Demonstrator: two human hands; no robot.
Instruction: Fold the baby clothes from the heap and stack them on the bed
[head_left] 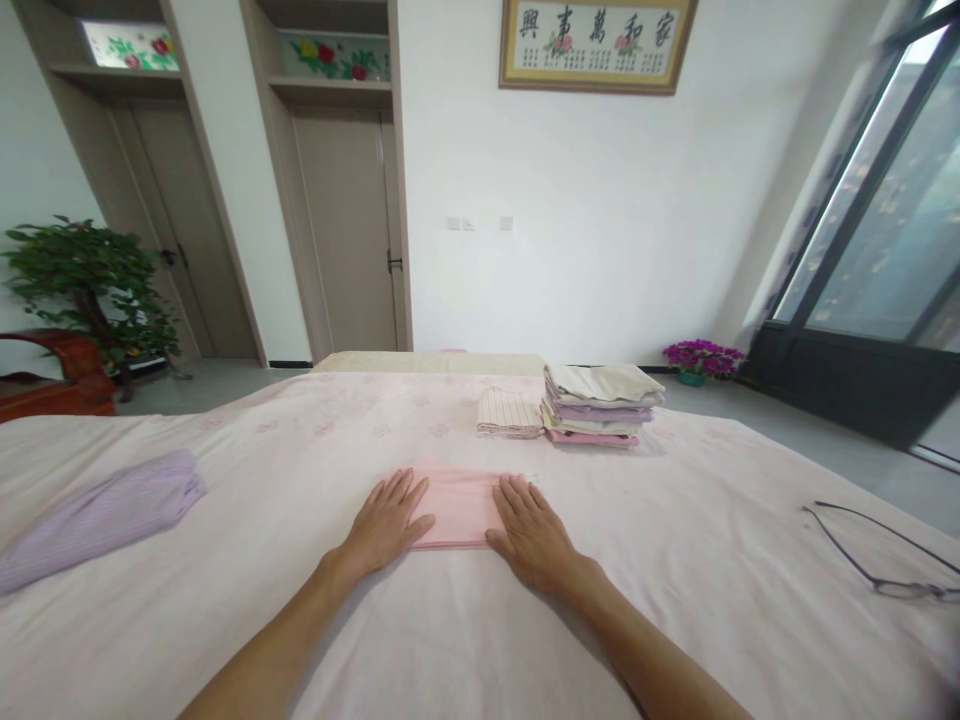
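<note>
A folded pink cloth (459,510) lies flat on the pale pink sheet in front of me. My left hand (388,522) rests on its left edge with the fingers stretched out. On its right edge my right hand (534,532) lies flat, fingers extended and palm down. Both hands press on the cloth from above without gripping it. Just beyond, a striped cream folded cloth (510,413) sits beside a stack of folded cloths (600,405) in white, lilac and pink.
A crumpled lilac striped garment (105,515) lies on the sheet (450,640) at the left. Eyeglasses (892,582) with open temples rest near the right edge. Behind are a wooden armchair (64,370), a leafy plant (90,290) and purple flowers (703,358) on the floor.
</note>
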